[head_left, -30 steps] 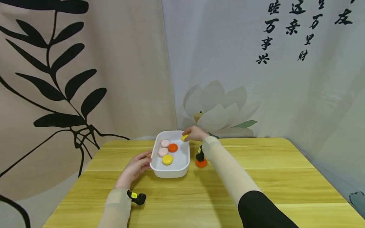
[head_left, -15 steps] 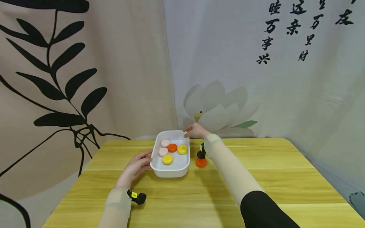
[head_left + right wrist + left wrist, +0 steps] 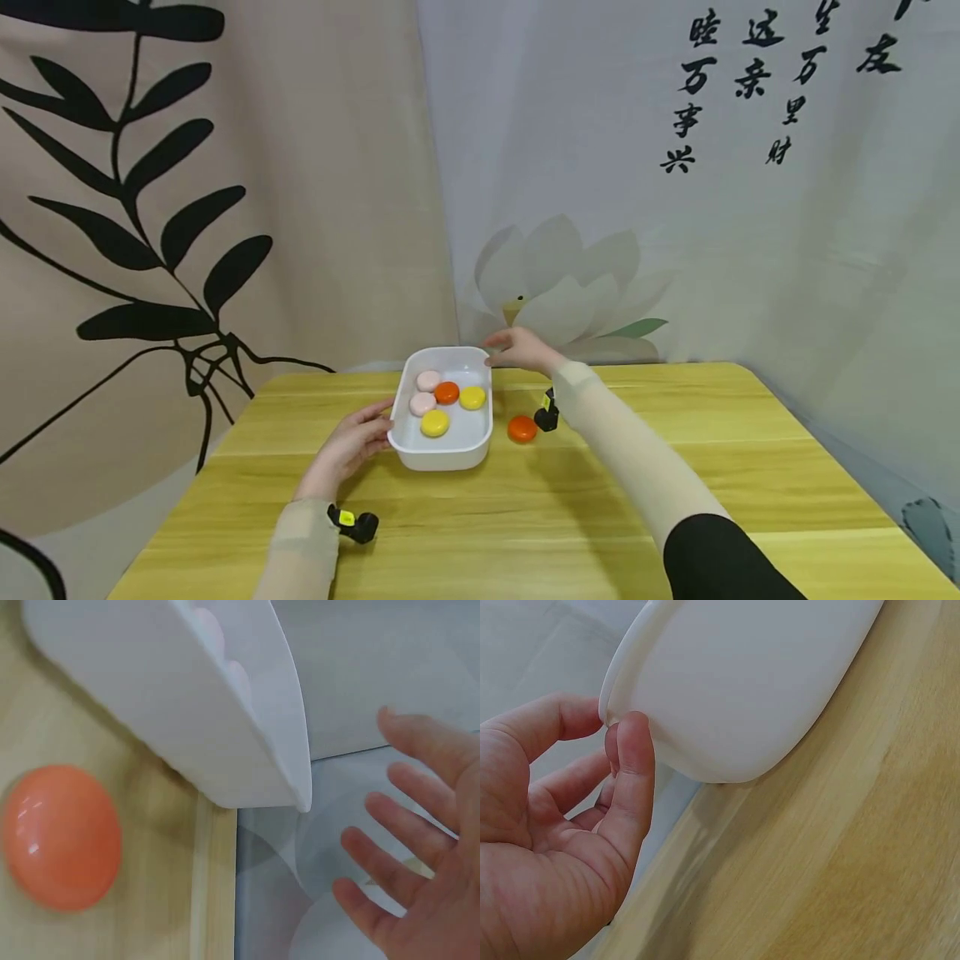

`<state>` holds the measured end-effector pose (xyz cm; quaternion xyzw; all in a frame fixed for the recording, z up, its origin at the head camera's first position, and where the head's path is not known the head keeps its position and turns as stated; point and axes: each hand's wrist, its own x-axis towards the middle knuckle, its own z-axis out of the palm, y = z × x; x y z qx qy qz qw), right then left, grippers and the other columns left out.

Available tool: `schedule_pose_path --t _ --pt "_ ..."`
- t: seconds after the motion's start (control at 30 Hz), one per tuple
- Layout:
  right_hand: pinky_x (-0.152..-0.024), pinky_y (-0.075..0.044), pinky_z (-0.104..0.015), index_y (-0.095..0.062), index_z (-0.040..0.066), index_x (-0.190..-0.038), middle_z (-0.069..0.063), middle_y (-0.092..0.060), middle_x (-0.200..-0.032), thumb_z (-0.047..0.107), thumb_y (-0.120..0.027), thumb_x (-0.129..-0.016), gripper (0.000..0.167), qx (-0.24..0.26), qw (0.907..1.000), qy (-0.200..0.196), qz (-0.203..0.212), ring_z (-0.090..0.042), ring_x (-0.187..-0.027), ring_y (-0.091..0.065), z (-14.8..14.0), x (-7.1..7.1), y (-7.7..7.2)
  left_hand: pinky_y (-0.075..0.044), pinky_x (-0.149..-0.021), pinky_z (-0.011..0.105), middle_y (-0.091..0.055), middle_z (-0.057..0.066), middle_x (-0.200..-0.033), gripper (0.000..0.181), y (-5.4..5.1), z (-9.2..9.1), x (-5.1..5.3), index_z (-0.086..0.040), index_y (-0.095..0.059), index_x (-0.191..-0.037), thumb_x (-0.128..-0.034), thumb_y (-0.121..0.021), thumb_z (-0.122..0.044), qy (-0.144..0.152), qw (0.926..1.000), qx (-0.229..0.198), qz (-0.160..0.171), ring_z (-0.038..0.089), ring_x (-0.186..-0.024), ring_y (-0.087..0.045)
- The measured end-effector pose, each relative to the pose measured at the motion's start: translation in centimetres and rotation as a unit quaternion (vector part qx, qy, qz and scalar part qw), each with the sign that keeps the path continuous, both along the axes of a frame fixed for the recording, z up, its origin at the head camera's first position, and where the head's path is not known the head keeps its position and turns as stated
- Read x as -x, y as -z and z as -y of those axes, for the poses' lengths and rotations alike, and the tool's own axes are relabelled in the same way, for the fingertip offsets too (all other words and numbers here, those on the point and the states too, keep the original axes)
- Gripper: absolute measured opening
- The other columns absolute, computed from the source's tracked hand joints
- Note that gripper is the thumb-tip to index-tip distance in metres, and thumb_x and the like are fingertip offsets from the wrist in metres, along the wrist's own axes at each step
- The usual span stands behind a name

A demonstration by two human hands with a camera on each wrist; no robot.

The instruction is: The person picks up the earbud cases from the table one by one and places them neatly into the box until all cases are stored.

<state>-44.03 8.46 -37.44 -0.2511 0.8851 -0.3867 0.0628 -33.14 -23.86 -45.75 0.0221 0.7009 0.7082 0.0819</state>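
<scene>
In the head view a white plastic box (image 3: pixel 441 459) stands near the far edge of the table. Inside it lie two pink discs (image 3: pixel 422 404), an orange disc (image 3: pixel 446 393) and two yellow discs (image 3: pixel 434 422), all round and glossy. My left hand (image 3: pixel 352 443) holds the box's left rim; the left wrist view has fingertips (image 3: pixel 635 739) at the rim's corner. By the far right corner is my right hand (image 3: pixel 527 350), holding nothing, its fingers spread apart from the box in the right wrist view. Another orange disc (image 3: pixel 61 838) lies on the table, right of the box.
The wooden table (image 3: pixel 450 533) ends close behind the box, where a printed curtain (image 3: pixel 585 167) hangs. Small black wrist cameras (image 3: pixel 356 527) are strapped to both wrists.
My right hand has let go of a yellow disc, which now lies in the box, and has drawn slightly to the right. The left hand stays at the rim.
</scene>
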Motion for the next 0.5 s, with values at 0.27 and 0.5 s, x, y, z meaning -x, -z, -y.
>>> schedule_pose_path --t 0.27,0.5 --pt "-0.096 -0.048 -0.041 -0.057 0.002 -0.133 -0.015 -0.058 -0.131 0.021 -0.074 -0.086 0.053 0.051 0.9984 -0.021 -0.009 -0.035 -0.117 -0.056 -3.0 -1.9 1.4 -0.055 -0.075 0.028 -0.058 0.021 -0.109 0.057 -0.1 0.1 0.1 0.003 -0.035 -0.147 -0.0947 -0.056 -0.003 -0.002 1.0000 -0.003 0.000 0.020 -0.084 -0.064" --pt "-0.095 -0.049 -0.042 -0.055 0.004 -0.135 -0.011 -0.056 -0.134 0.022 -0.077 -0.084 0.058 0.069 0.9972 -0.028 -0.003 -0.034 -0.119 -0.053 -5.2 -3.4 3.2 -0.055 -0.077 0.029 -0.058 0.022 -0.110 0.058 -0.1 0.3 0.0 0.003 -0.034 -0.148 -0.0951 -0.056 -0.004 0.007 1.0000 0.001 -0.004 0.021 -0.085 -0.063"
